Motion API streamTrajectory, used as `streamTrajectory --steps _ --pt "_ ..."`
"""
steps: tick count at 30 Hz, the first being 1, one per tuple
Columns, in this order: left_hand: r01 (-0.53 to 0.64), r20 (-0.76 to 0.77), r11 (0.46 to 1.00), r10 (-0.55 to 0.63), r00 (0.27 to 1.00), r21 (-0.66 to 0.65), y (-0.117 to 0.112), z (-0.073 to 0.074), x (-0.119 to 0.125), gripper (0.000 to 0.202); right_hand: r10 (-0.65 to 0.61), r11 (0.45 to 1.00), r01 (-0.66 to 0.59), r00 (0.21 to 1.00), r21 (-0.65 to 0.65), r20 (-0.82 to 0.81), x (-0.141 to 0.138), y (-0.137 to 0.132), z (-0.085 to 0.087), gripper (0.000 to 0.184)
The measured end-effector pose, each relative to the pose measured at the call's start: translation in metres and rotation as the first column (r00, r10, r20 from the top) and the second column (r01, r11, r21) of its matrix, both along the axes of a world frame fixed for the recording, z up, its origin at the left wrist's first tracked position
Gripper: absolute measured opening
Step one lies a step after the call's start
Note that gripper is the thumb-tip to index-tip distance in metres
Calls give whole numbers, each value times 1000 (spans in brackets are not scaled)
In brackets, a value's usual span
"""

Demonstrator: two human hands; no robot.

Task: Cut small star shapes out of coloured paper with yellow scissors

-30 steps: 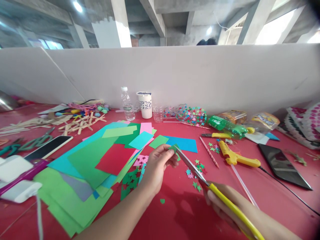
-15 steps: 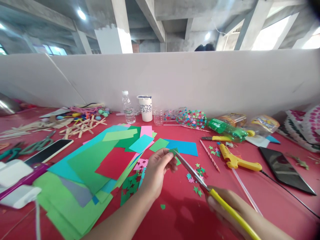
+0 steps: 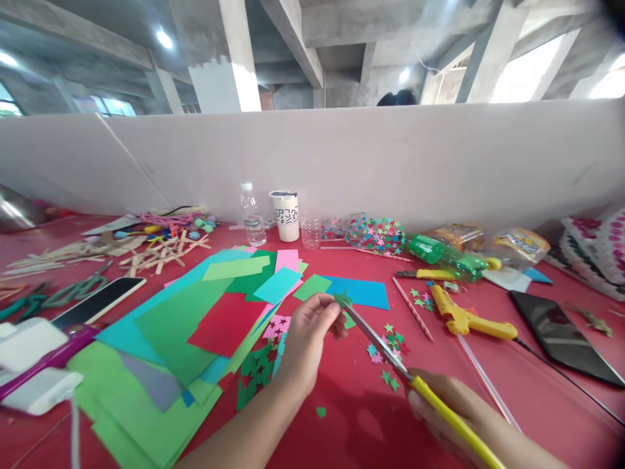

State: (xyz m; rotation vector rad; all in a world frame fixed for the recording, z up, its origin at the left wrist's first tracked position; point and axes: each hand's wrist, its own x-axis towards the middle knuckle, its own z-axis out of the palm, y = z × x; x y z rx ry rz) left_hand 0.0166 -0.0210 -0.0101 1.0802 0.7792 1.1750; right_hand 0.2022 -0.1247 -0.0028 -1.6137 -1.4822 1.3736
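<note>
My left hand pinches a small piece of green paper between thumb and fingers, above the table's middle. My right hand grips scissors with yellow handles. Their long metal blades point up and left, and the tips meet the green piece. On the table under the blades lie small paper stars in green, pink and blue. A green sheet with star-shaped holes sits left of my left wrist. One small green scrap rests between my forearms.
Coloured paper sheets cover the left side. A yellow glue gun, a cutter knife and a dark tablet-like slab lie right. Bottles and a white cup stand at the back before a pale partition.
The green piece has turned slightly at the scissor tips and shows pointed edges. Both hands keep nearly the same place, and the whole view has shifted a little.
</note>
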Motion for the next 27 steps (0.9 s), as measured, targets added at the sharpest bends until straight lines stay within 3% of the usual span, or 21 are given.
streamTrajectory --steps 14,27 --pt "-38 -86 998 42 995 39 4 2 -1 14 8 1000 -8 1000 -15 -6 -1 -2 12 51" --pt "-43 -70 999 44 997 19 4 2 -1 13 -12 1000 12 1000 -14 6 0 1 1 49"
